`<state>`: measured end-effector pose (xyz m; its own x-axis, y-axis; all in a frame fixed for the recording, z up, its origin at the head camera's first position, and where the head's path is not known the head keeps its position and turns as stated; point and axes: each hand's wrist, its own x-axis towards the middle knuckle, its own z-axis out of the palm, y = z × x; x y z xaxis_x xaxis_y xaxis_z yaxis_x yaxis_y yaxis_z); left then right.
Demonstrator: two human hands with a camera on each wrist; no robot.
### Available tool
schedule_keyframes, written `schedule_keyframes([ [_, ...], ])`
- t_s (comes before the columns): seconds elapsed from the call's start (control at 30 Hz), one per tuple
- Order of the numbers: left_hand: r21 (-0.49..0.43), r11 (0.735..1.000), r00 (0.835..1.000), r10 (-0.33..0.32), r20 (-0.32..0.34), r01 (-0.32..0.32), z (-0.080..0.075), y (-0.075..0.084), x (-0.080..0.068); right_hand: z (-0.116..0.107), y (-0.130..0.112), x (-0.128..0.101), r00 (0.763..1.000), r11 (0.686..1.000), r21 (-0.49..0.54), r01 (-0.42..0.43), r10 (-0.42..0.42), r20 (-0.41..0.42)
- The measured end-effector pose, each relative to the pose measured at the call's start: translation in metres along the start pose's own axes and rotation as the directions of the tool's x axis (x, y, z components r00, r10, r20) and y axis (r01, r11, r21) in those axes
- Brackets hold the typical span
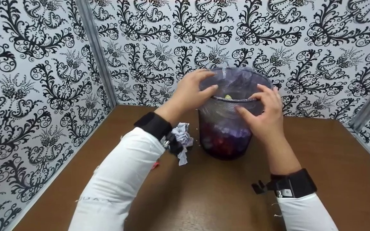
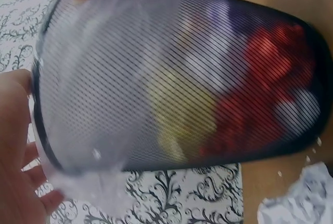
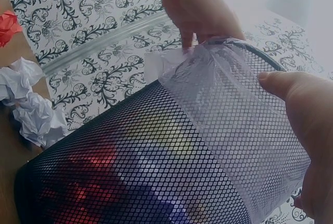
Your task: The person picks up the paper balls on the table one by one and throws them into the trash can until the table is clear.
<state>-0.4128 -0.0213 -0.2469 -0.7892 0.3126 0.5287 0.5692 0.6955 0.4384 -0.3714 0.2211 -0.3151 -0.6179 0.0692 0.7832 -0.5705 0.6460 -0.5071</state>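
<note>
A dark mesh wastebasket (image 1: 225,141) stands upright on the table, lined with a clear plastic bag (image 3: 223,99) folded over its rim. My left hand (image 1: 189,91) holds the left side of the rim, thumb toward the opening. On the near right side, my right hand (image 1: 268,118) grips the rim, with fingers over the top and thumb against the outer mesh. Through the mesh show crumpled red paper (image 2: 276,52), yellow paper (image 2: 179,112), and white and purple pieces. Some of the left hand's fingers lie behind the bag's hanging edge in the left wrist view.
Crumpled white paper (image 1: 182,133) lies on the brown table (image 1: 204,199) left of the wastebasket. A crumpled red paper (image 3: 7,27) sits farther left, partly behind my left sleeve in the head view. Patterned wall panels (image 1: 172,41) rise behind and at both sides.
</note>
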Motion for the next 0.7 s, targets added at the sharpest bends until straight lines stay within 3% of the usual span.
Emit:
schedule_keyframes([
  [0.17,-0.018,0.992,0.986,0.121,-0.115,-0.124,-0.004,-0.024,-0.023,0.002,0.0,-0.002,1.0,1.0,0.009,-0.008,0.008,0.007],
  [0.3,-0.038,0.988,0.982,0.145,-0.12,-0.15,-0.01,-0.047,-0.047,0.003,-0.001,-0.002,1.0,1.0,0.012,-0.001,0.001,0.011],
  [0.43,-0.088,0.986,0.989,0.135,-0.058,-0.14,-0.012,-0.072,-0.07,0.003,-0.001,-0.002,1.0,1.0,0.007,-0.019,0.019,0.014],
  [0.57,-0.111,0.991,0.994,0.088,0.072,-0.079,-0.012,-0.095,-0.094,0.002,0.0,-0.001,1.0,1.0,0.004,-0.026,0.025,0.016],
  [0.7,-0.011,1.0,0.97,-0.017,0.244,0.02,-0.01,-0.114,-0.117,0.001,0.001,-0.001,1.0,1.0,0.001,-0.027,0.027,0.016],
])
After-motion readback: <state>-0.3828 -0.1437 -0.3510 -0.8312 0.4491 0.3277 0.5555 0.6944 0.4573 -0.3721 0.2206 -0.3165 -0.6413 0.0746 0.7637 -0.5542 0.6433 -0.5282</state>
